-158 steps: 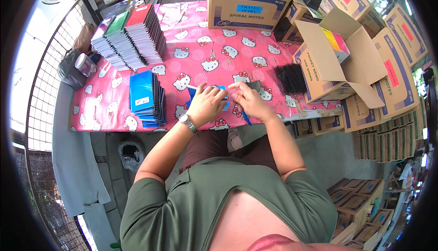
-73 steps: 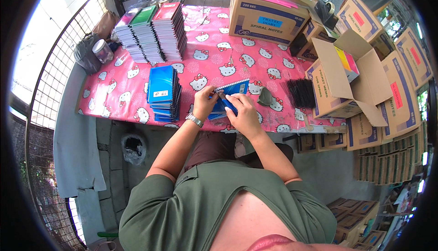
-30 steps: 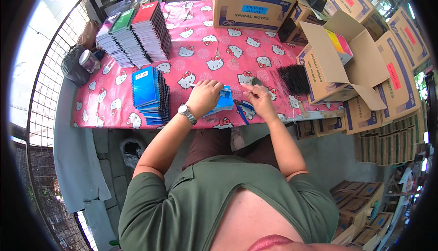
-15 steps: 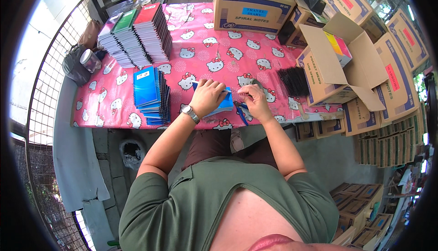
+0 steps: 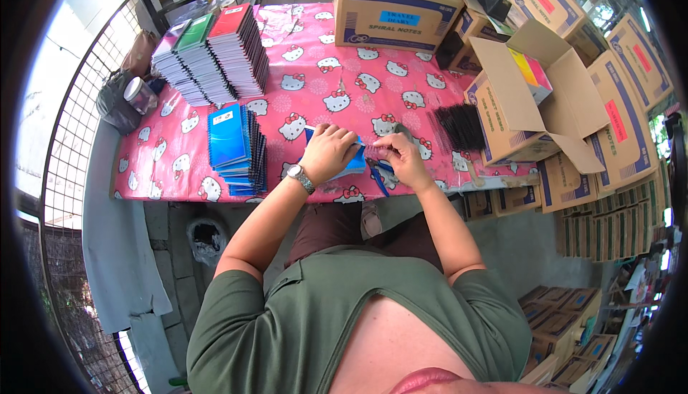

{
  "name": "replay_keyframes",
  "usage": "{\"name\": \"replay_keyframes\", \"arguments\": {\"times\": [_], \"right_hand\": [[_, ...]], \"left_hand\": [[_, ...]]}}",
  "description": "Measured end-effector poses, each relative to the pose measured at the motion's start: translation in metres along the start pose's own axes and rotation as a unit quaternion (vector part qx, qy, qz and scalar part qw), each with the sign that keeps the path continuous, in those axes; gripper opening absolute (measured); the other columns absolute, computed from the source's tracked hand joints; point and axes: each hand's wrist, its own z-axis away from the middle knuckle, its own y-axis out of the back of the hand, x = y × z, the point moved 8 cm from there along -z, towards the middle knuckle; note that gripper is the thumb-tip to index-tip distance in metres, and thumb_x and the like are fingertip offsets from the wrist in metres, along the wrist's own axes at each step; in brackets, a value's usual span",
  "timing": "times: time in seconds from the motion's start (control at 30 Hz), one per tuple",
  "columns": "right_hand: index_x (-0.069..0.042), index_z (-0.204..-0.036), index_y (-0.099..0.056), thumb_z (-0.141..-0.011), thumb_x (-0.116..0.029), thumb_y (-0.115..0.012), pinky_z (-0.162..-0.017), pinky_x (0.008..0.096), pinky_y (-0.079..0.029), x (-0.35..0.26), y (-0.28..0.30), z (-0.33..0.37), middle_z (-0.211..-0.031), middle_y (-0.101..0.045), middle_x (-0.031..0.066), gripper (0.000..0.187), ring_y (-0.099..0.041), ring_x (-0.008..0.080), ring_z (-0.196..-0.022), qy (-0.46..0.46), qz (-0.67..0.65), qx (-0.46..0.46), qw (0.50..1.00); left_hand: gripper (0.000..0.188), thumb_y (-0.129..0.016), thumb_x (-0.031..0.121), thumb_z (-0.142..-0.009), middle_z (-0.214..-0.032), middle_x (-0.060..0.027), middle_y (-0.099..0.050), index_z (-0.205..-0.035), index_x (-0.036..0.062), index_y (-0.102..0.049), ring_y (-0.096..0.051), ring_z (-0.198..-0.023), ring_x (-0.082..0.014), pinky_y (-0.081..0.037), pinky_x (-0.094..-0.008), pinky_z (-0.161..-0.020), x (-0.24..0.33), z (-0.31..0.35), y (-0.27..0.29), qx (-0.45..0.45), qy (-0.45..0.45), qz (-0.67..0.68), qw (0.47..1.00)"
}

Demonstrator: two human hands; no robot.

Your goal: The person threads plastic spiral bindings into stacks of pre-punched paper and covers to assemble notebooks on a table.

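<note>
Blue notebook [image 5: 356,162]: lies directly beneath the left hand, mostly covered by it, its right end showing between the two hands.
Left hand [image 5: 330,152]: palm down, fingers curled over the notebook and grasping it; a silver watch [image 5: 296,172] circles the wrist.
Right hand [image 5: 398,157]: at the notebook's right end, thumb and fingertips drawn together; whether they pinch anything is too small to tell.
Blue-handled tool [image 5: 379,180]: just on the near side of the right hand's fingertips, beside the notebook.
Blue notebook stack [image 5: 228,140]: left of the left hand, well apart from it.
Black coils [image 5: 464,127]: right of the right hand, next to an open carton [image 5: 510,111].
Pink tablecloth [image 5: 308,104]: spread below both hands, cat-face prints showing beyond the fingers.
</note>
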Motion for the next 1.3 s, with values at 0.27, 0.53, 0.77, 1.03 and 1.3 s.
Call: {"name": "replay_keyframes", "arguments": {"times": [0.27, 0.53, 0.77, 1.03, 1.3], "right_hand": [[-0.004, -0.114, -0.058, -0.097, -0.008, -0.059, -0.07, 0.0288, -0.05, -0.024, -0.002, -0.003, -0.086, -0.064, 0.0078, 0.018, -0.061, 0.0143, -0.078, -0.025, 0.058, -0.017, 0.998], [-0.006, -0.108, -0.057, -0.086, -0.009, -0.063, -0.083, 0.0372, -0.053, 0.079, -0.007, -0.018, -0.101, -0.067, 0.0124, 0.023, -0.065, 0.0284, -0.095, -0.208, -0.148, -0.1, 0.962], [-0.01, -0.112, -0.067, -0.076, -0.015, -0.069, -0.104, 0.0345, -0.042, 0.137, 0.001, -0.012, -0.126, -0.063, 0.0068, 0.036, -0.056, 0.0223, -0.118, -0.159, 0.174, -0.213, 0.948], [0.002, -0.112, -0.068, -0.075, -0.027, -0.066, -0.103, 0.0357, -0.043, 0.032, -0.033, -0.027, -0.124, -0.059, 0.0118, 0.047, -0.057, 0.0226, -0.117, -0.178, -0.277, -0.303, 0.895], [0.0, -0.112, -0.068, -0.074, -0.011, -0.067, -0.094, 0.033, -0.046, 0.028, -0.028, -0.027, -0.117, -0.056, 0.0059, 0.039, -0.057, 0.0196, -0.105, -0.22, -0.293, -0.263, 0.893]], "left_hand": [[0.029, -0.061, 0.02, -0.088, -0.1, -0.0057, -0.062, -0.116, 0.0137, -0.056, -0.058, -0.102, -0.0262, -0.034, -0.0528, -0.106, 0.016, 0.003, -0.008, -0.04, -0.019, -0.045, 0.998], [0.023, -0.059, 0.025, -0.093, -0.102, -0.0042, -0.062, -0.113, 0.0146, -0.058, -0.058, -0.106, -0.0253, -0.028, -0.0565, -0.111, 0.016, 0.005, -0.011, -0.059, -0.022, -0.021, 0.998], [0.028, -0.066, 0.034, -0.089, -0.11, -0.0026, -0.06, -0.11, 0.0168, -0.061, -0.049, -0.121, -0.0263, -0.018, -0.0755, -0.106, 0.007, 0.017, 0.005, 0.011, 0.031, -0.062, 0.998], [0.038, -0.077, 0.043, -0.072, -0.098, 0.0006, -0.058, -0.095, 0.0157, -0.065, -0.052, -0.103, -0.0234, -0.036, -0.052, -0.091, -0.012, 0.017, -0.004, -0.017, 0.034, 0.023, 0.999], [0.049, -0.078, 0.052, -0.069, -0.1, -0.0014, -0.058, -0.098, 0.0145, -0.067, -0.052, -0.106, -0.0233, -0.038, -0.0508, -0.093, -0.021, 0.012, -0.008, -0.017, 0.054, 0.036, 0.998]]}}
